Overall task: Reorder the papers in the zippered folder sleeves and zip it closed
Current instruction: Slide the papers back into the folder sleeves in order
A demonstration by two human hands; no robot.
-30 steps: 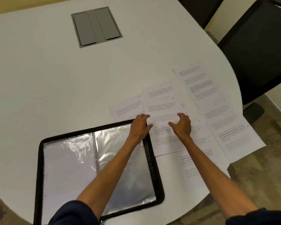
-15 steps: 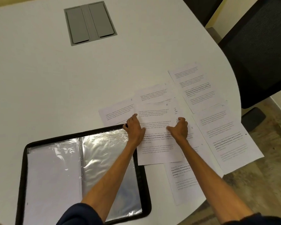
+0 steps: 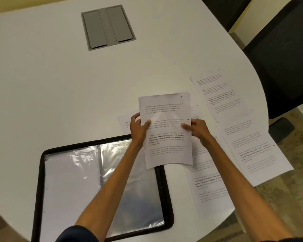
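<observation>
Now left grip (image 3: 138,130) & right grip (image 3: 198,131) both pinch sheet no. 5 (image 3: 167,151) by its sides, beside open folder (image 3: 72,189).

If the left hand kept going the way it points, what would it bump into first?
The sheet marked 5, which the left hand grips; past it, probably just bare white table, though depth is unclear.

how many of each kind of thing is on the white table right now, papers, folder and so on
white printed paper sheets: at least 6 (1 held sheet gripped by the left hand and the right hand, 5 lying flat; overlaps may hide more)
black zippered folder with clear sleeves, open: 1
grey rectangular hatch set in the white table: 1
total: at least 8
</observation>
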